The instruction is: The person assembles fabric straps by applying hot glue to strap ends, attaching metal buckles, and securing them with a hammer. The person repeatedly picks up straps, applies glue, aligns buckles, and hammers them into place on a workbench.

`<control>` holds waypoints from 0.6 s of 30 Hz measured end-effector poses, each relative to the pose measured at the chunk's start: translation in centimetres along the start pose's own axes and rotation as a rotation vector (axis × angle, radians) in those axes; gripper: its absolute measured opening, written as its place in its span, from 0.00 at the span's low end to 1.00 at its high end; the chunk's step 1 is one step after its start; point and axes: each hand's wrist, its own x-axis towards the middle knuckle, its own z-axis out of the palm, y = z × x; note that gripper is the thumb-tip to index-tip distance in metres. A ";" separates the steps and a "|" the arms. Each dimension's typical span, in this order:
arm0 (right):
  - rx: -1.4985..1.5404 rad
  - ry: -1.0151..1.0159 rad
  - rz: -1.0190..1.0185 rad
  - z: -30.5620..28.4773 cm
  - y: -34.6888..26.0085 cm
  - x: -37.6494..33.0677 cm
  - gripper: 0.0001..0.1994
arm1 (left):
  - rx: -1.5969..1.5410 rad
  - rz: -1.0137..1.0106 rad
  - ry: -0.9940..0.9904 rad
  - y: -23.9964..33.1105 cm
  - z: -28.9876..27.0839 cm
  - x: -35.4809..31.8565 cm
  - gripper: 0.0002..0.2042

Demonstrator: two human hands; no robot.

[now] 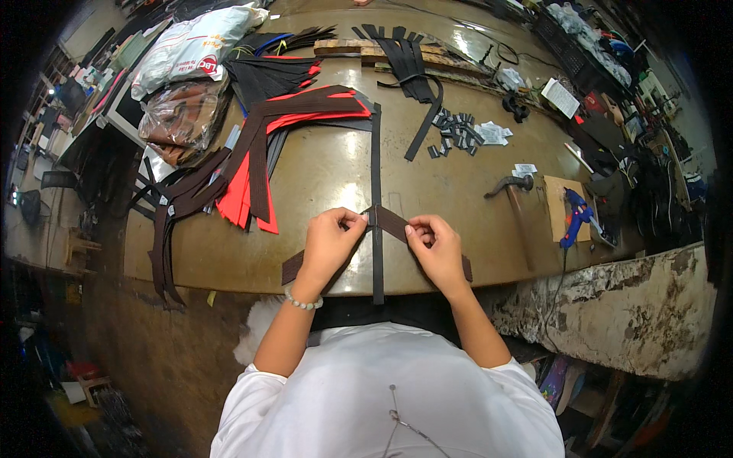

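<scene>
Workshop: cluttered all round, a wide, glossy brown surface [321,175] before the person.
Crossed straps: at the near middle, a ribbed dark-brown fabric strap [393,224], bent into a wide V, meets a long, flat black strap [376,160] running near to far.
Left hand [328,243]: thumb and fingers pinched together on the brown strap, just left of the crossing.
Right hand [434,248]: fingers curled, pinching the brown strap's edge right of the crossing.
Left pile: bright red strips [239,187] with dark-brown ones, a white plastic bag [187,53] beyond.
Far right: small black rectangular pieces [460,131], scattered.
Right: a wooden-handled hammer [519,210]; a blue glue gun [576,214].
</scene>
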 end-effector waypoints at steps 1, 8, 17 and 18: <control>0.000 0.014 -0.076 0.1 0.2 -0.2 0.07 | 0.029 0.005 0.010 -0.1 0.2 0.1 0.13; 0.017 0.015 -0.126 0.2 0.5 -0.8 0.07 | 0.120 0.016 0.002 0.0 0.4 0.1 0.11; -0.116 -0.199 -0.298 -1.2 -0.3 -0.8 0.11 | 0.193 0.100 -0.008 0.2 0.4 -0.1 0.12; -0.167 -0.291 -0.332 -1.8 -0.7 -0.9 0.13 | 0.201 0.096 -0.016 0.1 0.4 0.0 0.12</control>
